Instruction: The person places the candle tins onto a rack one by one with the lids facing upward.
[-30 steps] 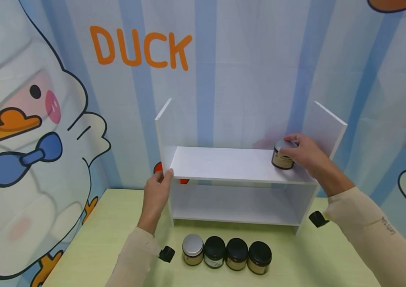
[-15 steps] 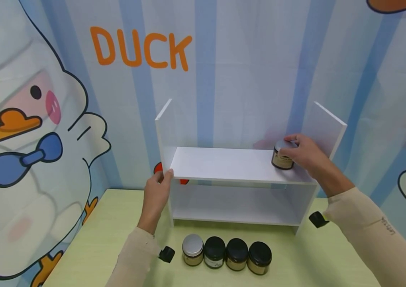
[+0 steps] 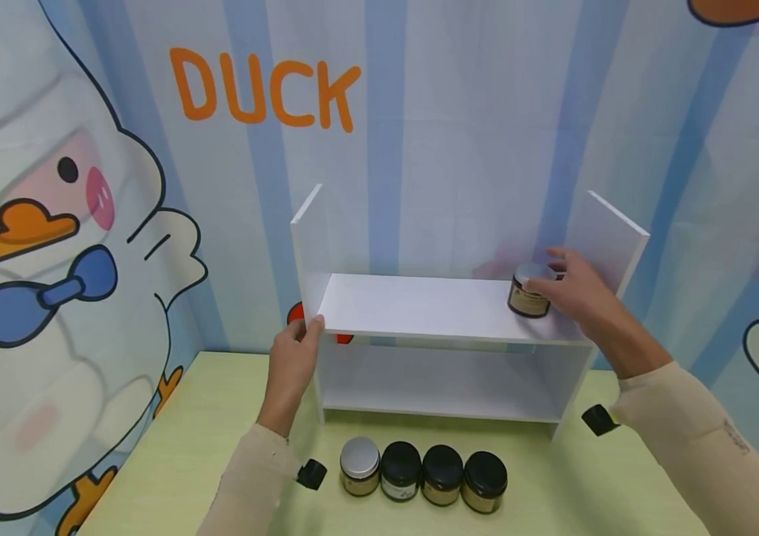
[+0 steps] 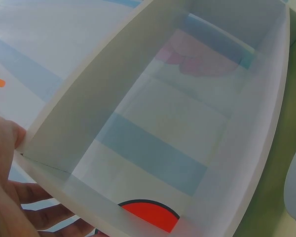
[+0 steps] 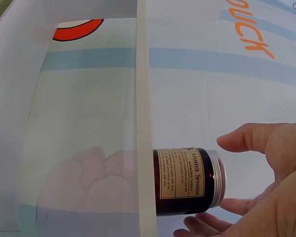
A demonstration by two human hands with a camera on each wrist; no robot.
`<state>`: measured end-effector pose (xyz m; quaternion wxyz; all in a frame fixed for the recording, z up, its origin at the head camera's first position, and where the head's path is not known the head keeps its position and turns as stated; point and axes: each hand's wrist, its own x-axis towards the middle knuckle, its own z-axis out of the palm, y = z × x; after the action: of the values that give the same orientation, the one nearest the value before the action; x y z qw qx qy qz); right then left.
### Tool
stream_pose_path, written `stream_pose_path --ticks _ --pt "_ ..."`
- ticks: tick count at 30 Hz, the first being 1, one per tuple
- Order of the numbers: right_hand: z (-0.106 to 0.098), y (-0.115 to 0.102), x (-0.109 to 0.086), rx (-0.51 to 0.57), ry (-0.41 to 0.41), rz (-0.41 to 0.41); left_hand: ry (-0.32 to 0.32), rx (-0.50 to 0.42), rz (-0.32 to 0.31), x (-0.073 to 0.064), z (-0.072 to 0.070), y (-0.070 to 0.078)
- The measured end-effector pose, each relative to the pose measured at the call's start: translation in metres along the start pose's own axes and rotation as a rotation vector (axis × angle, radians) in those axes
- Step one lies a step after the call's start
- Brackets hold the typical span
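Here, shelf (image 3: pixel 413 305) on table (image 3: pixel 218 417), striped backdrop (image 3: pixel 466 112).

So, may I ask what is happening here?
A person's left hand holds the left side of a white shelf. The right hand is spread loosely around the top of a silver-lidded jar, which stands upright on the upper board, near its right end. Four more jars stand in a row on the table, in front.
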<state>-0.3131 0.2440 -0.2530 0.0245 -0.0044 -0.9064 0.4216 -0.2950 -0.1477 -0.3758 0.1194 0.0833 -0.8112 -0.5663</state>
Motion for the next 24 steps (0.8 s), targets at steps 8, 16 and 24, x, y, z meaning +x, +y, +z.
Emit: stream_pose_path --ticks 8,16,24 --pt "0.0 0.002 -0.015 0.051 0.017 -0.04 -0.004 -0.018 -0.002 0.0 0.001 0.0" --pt "0.002 0.004 -0.034 0.066 0.021 -0.075 -0.012 -0.015 0.001 0.0 0.0 -0.001" --pt "0.005 0.011 -0.053 0.095 0.02 -0.122 -0.01 -0.038 0.027 0.001 0.0 -0.002"
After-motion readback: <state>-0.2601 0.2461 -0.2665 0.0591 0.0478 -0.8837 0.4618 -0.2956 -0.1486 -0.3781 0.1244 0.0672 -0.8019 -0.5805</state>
